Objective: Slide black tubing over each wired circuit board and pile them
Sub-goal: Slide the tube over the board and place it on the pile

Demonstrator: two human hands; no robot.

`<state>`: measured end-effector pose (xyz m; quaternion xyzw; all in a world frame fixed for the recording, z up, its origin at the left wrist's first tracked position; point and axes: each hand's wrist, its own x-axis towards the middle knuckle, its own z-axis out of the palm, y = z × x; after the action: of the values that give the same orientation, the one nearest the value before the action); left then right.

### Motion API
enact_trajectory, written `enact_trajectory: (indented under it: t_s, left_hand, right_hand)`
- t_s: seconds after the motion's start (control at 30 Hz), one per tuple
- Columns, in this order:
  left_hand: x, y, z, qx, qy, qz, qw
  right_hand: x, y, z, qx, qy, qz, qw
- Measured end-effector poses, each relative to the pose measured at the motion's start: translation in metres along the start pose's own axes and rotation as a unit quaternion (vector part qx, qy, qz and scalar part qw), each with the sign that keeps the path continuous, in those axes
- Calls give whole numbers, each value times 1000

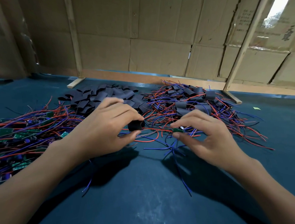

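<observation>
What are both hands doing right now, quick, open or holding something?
Left hand: closed, pinching a piece of black tubing.
Right hand: closed, pinching a small green circuit board whose wires trail down to the table.

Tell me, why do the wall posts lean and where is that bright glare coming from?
Head view: the wide-angle lens bends the wooden posts outward; glare sits on shiny tape on the cardboard upper right; both hands, left hand and right hand, cast dark shadows on the table.
</observation>
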<state>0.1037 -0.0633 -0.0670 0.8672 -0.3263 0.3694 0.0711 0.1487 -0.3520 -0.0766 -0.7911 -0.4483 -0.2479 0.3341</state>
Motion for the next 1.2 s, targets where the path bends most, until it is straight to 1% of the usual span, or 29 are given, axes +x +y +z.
enact_trajectory:
  t_s: [0.03, 0.1, 0.2, 0.27, 0.43, 0.6, 0.67, 0.77, 0.87, 0.93, 1.13, 1.2]
  left_hand:
    - [1, 2, 0, 21, 7, 14, 1000]
    - [4, 8, 1, 31, 23, 34, 999]
    - [6, 20, 5, -23, 41, 42, 998]
    - [6, 28, 8, -61, 38, 36, 997]
    - [4, 37, 13, -103, 24, 1, 994]
    - [5, 39, 11, -64, 29, -10, 997]
    - [6, 39, 11, -59, 29, -14, 998]
    - [5, 40, 12, -68, 20, -28, 997]
    - [5, 41, 12, -67, 12, -32, 997]
    - [5, 41, 12, -70, 10, -29, 997]
    - [4, 40, 11, -76, 14, -22, 997]
    - [5, 39, 12, -78, 16, -27, 996]
  right_hand:
    - [1, -3, 2, 5, 6, -14, 1000]
    - [2, -9, 6, 25, 13, -19, 999]
    - [1, -17, 14, 81, 35, 45, 995]
    - [1, -21, 18, 141, 38, 84, 986]
    - [1, -26, 17, 209, 18, 101, 973]
    - [2, -28, 17, 281, 22, 155, 947]
    - [2, -29, 18, 266, 26, 146, 952]
    - [2, -29, 18, 215, 41, 110, 970]
    - [2, -29, 17, 142, 44, 42, 988]
    - [3, -28, 18, 109, 46, 13, 993]
    - [4, -25, 18, 131, 42, 43, 990]
    - [4, -23, 19, 139, 41, 68, 987]
